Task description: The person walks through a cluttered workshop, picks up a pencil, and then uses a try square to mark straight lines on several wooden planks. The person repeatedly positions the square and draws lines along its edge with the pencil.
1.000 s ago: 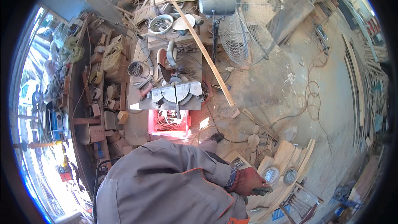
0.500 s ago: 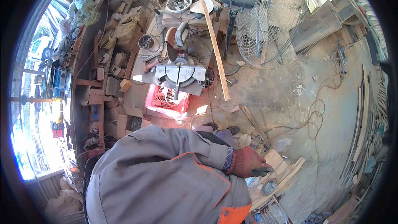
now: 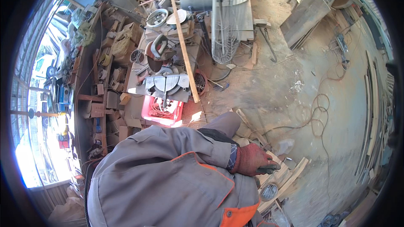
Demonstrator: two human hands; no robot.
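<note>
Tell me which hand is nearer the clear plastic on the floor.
Left, from what shows: the left hand is apart, below and left of the plastic in the picture; the right hand isn't clearly visible.

The left hand [image 3: 254, 161], in a red glove with dark fingers, reaches over wooden boards [image 3: 294, 175]; whether it grips anything is hidden. Just below it, a round tub [image 3: 276, 194] of thin metal pieces rests on the boards. Farther up, a saw [image 3: 165, 85] stands on a counter [image 3: 182, 97] by a red crate [image 3: 159, 120]. A long strip [image 3: 182, 42] slants beside the saw, near a caged fan [image 3: 227, 29]. A cord [image 3: 321, 94] loops across the floor [image 3: 269, 88].
</note>
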